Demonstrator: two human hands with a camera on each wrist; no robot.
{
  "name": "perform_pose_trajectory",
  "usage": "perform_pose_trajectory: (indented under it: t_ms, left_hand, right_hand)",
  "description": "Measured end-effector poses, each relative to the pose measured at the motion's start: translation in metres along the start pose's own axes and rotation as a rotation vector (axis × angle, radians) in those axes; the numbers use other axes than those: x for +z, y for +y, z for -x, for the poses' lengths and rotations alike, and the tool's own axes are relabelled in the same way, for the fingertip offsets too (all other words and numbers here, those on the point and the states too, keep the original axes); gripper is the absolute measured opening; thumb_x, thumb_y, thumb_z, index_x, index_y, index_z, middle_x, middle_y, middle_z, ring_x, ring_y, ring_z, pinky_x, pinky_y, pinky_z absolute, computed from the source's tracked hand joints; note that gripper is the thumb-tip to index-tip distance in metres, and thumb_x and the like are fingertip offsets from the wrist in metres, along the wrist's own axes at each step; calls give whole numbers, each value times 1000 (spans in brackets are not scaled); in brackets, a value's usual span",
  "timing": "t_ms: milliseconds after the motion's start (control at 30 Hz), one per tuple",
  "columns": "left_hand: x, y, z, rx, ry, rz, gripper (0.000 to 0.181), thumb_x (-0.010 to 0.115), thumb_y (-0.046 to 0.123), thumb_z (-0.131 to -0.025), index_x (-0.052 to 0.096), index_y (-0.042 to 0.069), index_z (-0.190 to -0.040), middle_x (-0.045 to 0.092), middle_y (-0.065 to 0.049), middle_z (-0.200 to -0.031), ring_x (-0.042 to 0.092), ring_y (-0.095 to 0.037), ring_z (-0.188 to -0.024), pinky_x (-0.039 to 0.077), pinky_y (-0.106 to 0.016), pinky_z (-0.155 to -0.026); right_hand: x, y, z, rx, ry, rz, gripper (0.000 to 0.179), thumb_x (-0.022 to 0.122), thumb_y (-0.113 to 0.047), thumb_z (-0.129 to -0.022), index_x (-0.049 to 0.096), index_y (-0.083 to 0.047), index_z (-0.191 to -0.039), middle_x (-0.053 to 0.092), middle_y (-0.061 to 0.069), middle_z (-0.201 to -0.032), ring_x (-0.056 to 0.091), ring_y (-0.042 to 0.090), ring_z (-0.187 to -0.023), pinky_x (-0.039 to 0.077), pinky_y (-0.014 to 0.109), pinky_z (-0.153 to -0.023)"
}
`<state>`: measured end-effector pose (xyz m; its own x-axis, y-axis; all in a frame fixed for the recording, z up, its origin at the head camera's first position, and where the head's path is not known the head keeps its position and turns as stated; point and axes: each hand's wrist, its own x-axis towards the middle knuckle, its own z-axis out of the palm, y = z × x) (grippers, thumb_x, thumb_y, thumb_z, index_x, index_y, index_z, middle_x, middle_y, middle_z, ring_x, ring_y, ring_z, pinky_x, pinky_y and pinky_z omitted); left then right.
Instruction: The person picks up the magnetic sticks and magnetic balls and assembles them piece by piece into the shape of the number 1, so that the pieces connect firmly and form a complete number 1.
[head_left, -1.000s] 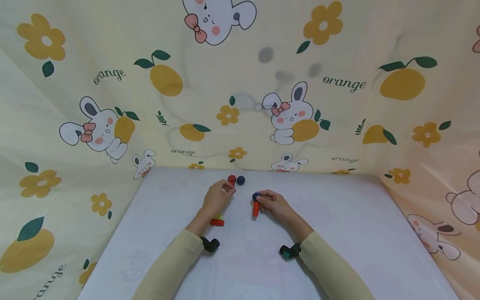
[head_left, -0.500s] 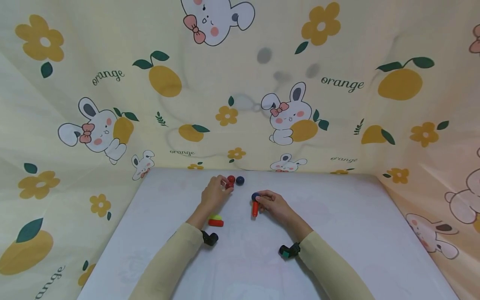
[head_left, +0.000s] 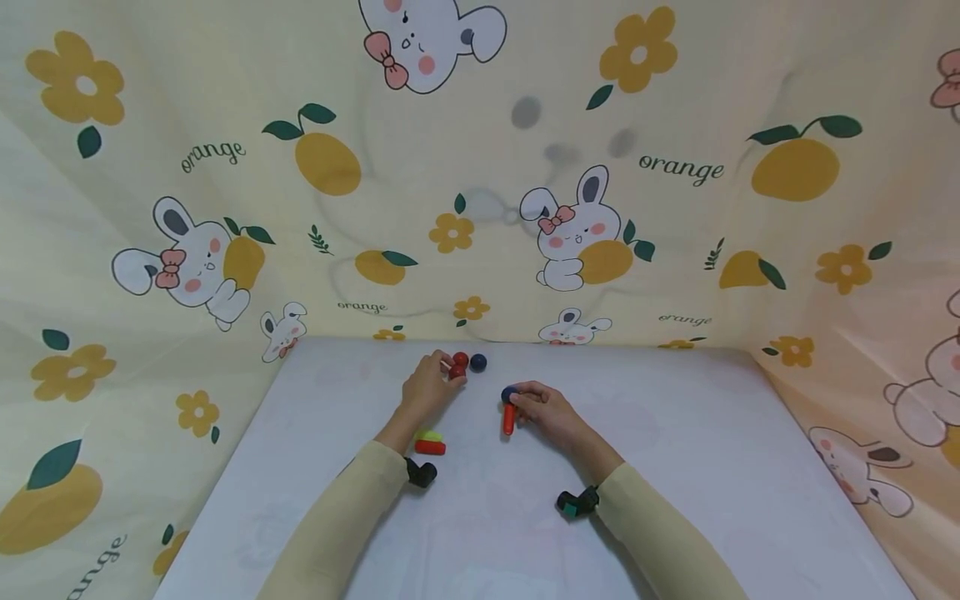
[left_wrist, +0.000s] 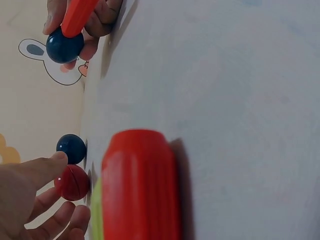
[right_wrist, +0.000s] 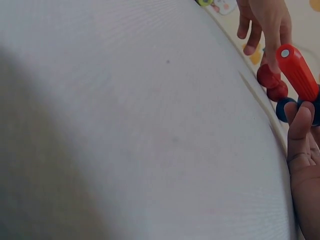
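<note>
Glossy blue ball (left_wrist: 62, 48) and smooth, plastic-looking red rod (left_wrist: 79, 16) at my right fingers (right_wrist: 300, 122); shiny red ball (left_wrist: 74, 184) by my left fingers (left_wrist: 58, 217).

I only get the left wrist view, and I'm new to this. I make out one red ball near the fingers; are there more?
Observer: The head view shows two: a nearer red ball by the left hand, and a farther red ball just beyond it.
Visitor: The red stick at the top is cut off for me. What's its end like?
Observer: The right wrist view shows a pale round spot on it.
Visitor: And the person's sleeves?
Observer: Pale beige, in the head view.
</note>
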<state>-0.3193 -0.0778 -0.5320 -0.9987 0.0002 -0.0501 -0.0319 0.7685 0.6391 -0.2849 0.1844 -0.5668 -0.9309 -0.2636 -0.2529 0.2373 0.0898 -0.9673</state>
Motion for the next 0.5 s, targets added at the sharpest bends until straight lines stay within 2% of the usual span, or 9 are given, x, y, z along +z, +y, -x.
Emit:
perform_pose_trajectory:
  t_ms: [267, 500]
  left_hand:
    - [3, -3, -4, -26, -2, 18, 42, 81, 38, -98, 60, 15, -127, 66, -10, -124, 64, -29, -112, 52, -50, -98]
    - [4, -5, -5, -32, -14, 30, 42, 81, 37, -98, 60, 14, -127, 66, -11, -126, 63, -30, -112, 52, -52, -98]
  right_hand:
    - [0, 0, 1, -3, -10, -42, 43, 71, -28, -106, 64, -6, -142, 75, 10, -121, 66, 20, -92, 56, 25, -83]
    - [0, 1, 0, 4, -8, -39, 42, 71, -29, -106, 65, -8, -142, 75, 10, -122, 66, 21, -94, 56, 25, -84]
